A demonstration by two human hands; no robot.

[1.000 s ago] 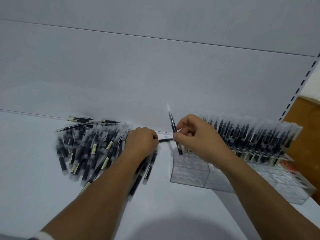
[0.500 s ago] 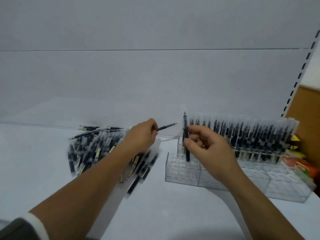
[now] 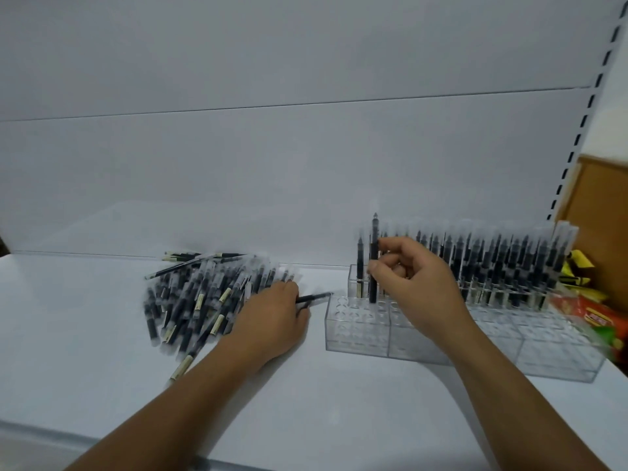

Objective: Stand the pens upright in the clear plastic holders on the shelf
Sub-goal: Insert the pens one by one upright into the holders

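Observation:
A heap of loose black pens with clear caps lies on the white shelf at centre left. My left hand rests at the heap's right edge and holds one pen that points right, nearly flat. My right hand pinches an upright black pen whose lower end sits in a hole of the clear plastic holder. One pen stands in the back row just left of it. Several capped pens fill the back rows further right.
More clear holders continue to the right with open holes in their front rows. Red, green and yellow packets lie at the right end beside a brown board. The white back panel rises behind the shelf.
My right hand has lowered its upright pen into a holder hole. My left hand has dropped from a raised position to the heap's edge, its pen now lying nearly flat.

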